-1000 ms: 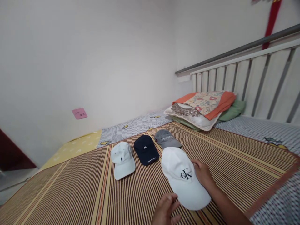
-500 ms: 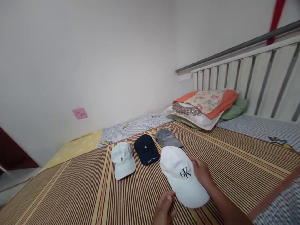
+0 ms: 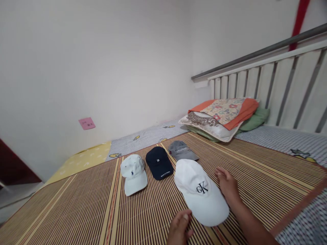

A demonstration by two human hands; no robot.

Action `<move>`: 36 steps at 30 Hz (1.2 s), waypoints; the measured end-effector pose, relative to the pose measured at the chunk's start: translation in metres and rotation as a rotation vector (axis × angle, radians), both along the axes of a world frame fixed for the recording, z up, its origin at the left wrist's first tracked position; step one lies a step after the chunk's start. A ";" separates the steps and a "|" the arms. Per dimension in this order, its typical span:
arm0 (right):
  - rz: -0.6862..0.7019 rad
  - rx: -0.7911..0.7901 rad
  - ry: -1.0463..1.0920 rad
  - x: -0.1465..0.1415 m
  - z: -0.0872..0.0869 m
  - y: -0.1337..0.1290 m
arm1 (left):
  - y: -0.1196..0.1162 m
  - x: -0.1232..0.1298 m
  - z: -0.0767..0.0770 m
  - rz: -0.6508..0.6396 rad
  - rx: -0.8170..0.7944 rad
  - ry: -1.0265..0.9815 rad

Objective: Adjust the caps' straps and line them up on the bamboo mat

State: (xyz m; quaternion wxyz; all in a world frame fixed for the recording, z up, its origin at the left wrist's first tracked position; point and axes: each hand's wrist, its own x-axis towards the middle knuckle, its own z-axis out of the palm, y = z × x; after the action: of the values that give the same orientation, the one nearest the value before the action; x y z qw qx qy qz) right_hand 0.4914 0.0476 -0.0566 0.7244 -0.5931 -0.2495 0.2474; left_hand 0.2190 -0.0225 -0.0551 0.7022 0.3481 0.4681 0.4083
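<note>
A white baseball cap (image 3: 201,194) with black "CK" letters lies on the striped mat, its brim toward me. To its right is my right hand (image 3: 227,183), fingers apart and holding nothing. At the near left edge of the brim, my left hand (image 3: 179,224) has its fingers loosely bent and apart, close to the cap; whether a fingertip touches it I cannot tell. Beyond lie a pale cap (image 3: 134,174) with a small dark horse emblem, a navy cap (image 3: 159,163) with white lettering, and a grey cap (image 3: 182,150) partly behind the white one.
Pillows (image 3: 222,117) with a floral orange-edged cover are stacked by the white slatted headboard (image 3: 260,92). The striped mat (image 3: 76,207) covers most of the bed. A pink paper (image 3: 87,123) is on the wall at the left.
My right hand has let go of the white cap's right side and moved off to the right. My left hand and the caps have hardly moved.
</note>
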 end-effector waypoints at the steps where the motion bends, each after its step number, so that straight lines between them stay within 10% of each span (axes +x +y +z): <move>1: -0.009 0.026 0.065 0.000 0.003 -0.003 | 0.000 -0.001 0.000 0.019 -0.020 -0.017; 10: -0.005 0.257 0.597 -0.004 0.039 -0.019 | 0.017 -0.037 0.035 0.333 -0.293 -0.273; 21: 0.468 0.546 0.843 -0.062 0.137 -0.060 | -0.022 -0.077 0.130 0.415 0.229 -0.444; 29: 0.590 0.408 1.009 -0.137 0.116 -0.038 | -0.007 -0.061 0.105 0.464 0.119 -0.508; 36: 0.587 0.402 1.031 -0.159 0.105 -0.032 | -0.004 -0.072 0.095 0.188 -0.005 -0.710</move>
State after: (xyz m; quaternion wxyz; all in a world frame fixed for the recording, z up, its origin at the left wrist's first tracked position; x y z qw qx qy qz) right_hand 0.3326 0.0159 0.0482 0.7507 -0.1564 -0.0620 0.6389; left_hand 0.1469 -0.0265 0.0398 0.7812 0.1383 0.2261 0.5652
